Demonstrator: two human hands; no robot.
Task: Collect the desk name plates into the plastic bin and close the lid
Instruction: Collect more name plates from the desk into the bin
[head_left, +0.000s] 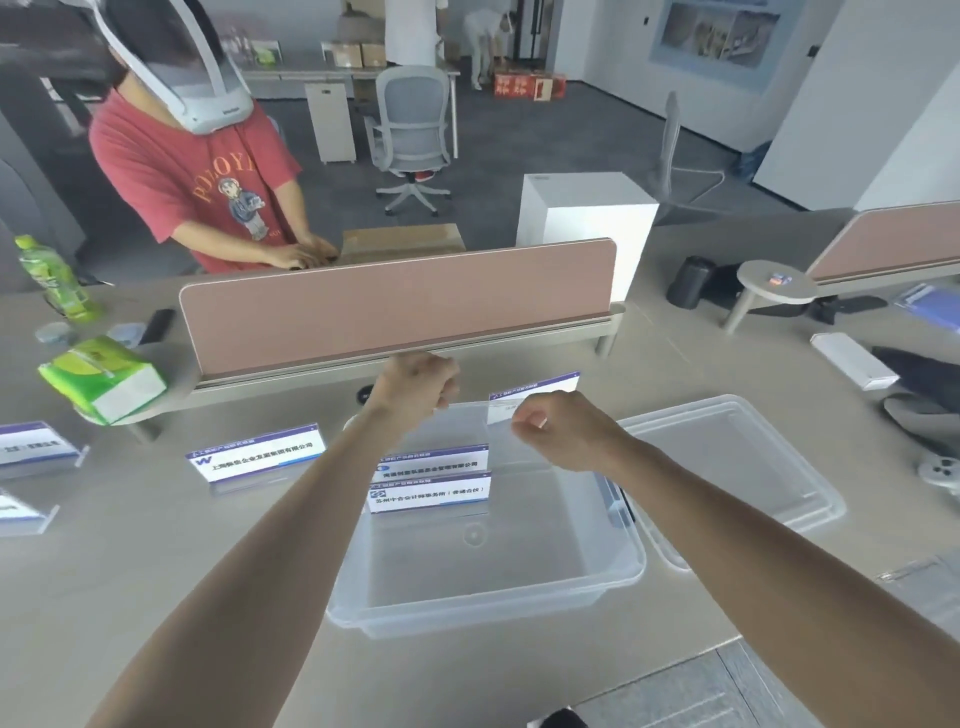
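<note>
Both hands — left (415, 382), right (558, 428) — grip one name plate (524, 397) above the plastic bin (519, 587).

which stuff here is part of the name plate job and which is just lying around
Part of the job:
- clear plastic bin
- clear plastic lid, off, beside the bin
- clear acrylic name plate held by both hands, left, right
- two plates in the bin
- plates on the desk

Lying about:
- green tissue pack
- green drink bottle
- white flat box
- grey game controller
</note>
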